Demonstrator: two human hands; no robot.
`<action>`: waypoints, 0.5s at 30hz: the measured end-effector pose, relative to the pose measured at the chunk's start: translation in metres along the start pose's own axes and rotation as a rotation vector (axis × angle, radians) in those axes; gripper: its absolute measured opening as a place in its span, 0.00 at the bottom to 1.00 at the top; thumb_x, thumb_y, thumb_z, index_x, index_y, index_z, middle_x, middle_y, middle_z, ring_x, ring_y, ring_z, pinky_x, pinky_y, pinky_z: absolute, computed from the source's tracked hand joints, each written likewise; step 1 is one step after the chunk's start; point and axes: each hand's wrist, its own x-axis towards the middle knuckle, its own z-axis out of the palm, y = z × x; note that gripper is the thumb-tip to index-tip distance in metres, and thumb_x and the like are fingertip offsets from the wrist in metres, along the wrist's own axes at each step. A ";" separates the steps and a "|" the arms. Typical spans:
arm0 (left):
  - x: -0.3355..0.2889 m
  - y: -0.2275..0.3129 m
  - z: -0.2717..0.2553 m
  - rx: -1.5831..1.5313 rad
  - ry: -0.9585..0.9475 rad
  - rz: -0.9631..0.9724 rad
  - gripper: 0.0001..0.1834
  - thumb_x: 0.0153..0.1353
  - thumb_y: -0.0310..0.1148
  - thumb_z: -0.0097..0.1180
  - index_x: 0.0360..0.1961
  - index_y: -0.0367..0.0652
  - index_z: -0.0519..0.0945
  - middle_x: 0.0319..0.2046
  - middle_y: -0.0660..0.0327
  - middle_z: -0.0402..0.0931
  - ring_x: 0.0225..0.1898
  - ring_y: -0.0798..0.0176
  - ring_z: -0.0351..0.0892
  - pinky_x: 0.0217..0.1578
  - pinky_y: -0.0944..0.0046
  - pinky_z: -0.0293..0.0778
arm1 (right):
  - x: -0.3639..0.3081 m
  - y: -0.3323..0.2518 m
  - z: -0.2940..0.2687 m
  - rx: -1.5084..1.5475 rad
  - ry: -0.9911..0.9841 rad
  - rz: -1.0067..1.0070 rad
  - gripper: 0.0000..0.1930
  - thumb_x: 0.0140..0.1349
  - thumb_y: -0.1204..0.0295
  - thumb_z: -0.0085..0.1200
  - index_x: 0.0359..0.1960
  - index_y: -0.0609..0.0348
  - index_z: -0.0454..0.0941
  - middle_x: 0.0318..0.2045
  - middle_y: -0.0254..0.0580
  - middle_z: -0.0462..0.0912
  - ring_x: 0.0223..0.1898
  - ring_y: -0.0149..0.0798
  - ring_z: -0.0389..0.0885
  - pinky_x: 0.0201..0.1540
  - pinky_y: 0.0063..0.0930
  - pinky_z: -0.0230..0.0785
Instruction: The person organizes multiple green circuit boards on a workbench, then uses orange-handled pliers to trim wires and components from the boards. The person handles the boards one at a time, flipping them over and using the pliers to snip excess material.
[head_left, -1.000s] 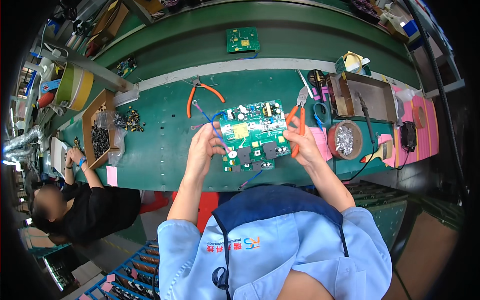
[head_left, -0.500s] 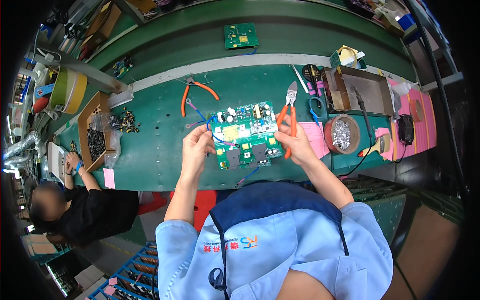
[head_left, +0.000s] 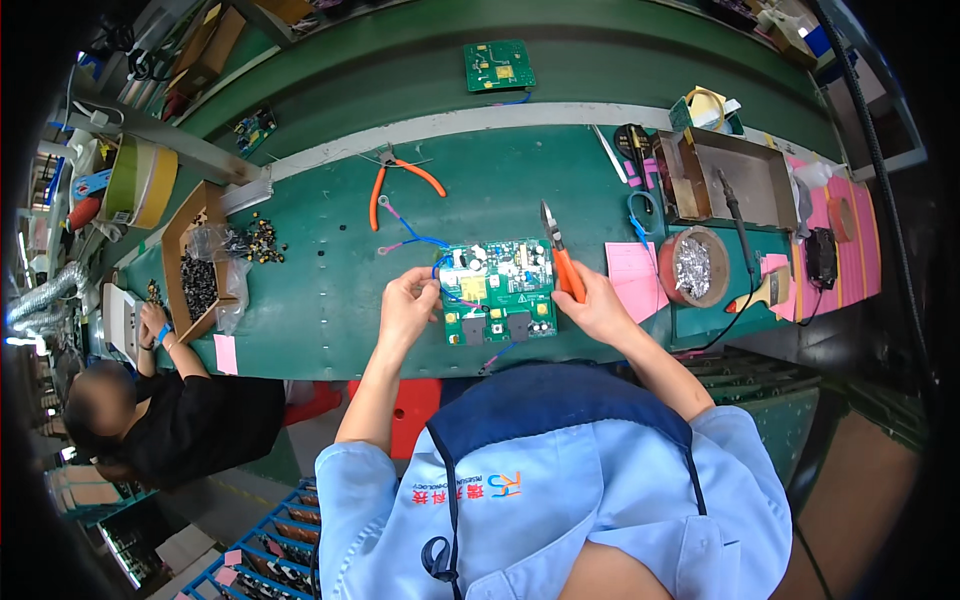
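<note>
A green circuit board (head_left: 510, 295), crowded with components, is in front of my body near the table's front edge. My left hand (head_left: 408, 308) pinches its left edge beside a looped blue wire (head_left: 437, 268). Ring-ended wire leads (head_left: 402, 222) stick out past the board's upper left corner. At the right edge, my right hand (head_left: 595, 308) is closed round the orange handles of cutting pliers (head_left: 562, 262), whose jaws point away from me along the board. Whether that hand also touches the board, I cannot tell.
Orange-handled pliers (head_left: 400, 180) lie beyond the board. To the right are pink sheets (head_left: 632, 275), a round tub (head_left: 698, 268) of silvery bits, a soldering iron (head_left: 733, 205), a brush (head_left: 765, 290) and a metal tray (head_left: 745, 180). Leftward, a cardboard box (head_left: 200, 265) holds black parts; a co-worker (head_left: 190, 400) sits beyond.
The board has come lower and nearer to me. My right hand has shifted on the pliers; their spread handles are now closer together and the jaws lie beside the board's right edge.
</note>
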 end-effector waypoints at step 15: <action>0.144 0.116 0.009 0.164 -0.066 0.318 0.16 0.50 0.36 0.52 0.38 0.37 0.74 0.26 0.61 0.75 0.26 0.69 0.72 0.24 0.69 0.69 | 0.025 0.104 0.019 0.316 0.431 -0.123 0.16 0.53 0.75 0.44 0.44 0.67 0.63 0.23 0.37 0.70 0.24 0.31 0.71 0.29 0.22 0.64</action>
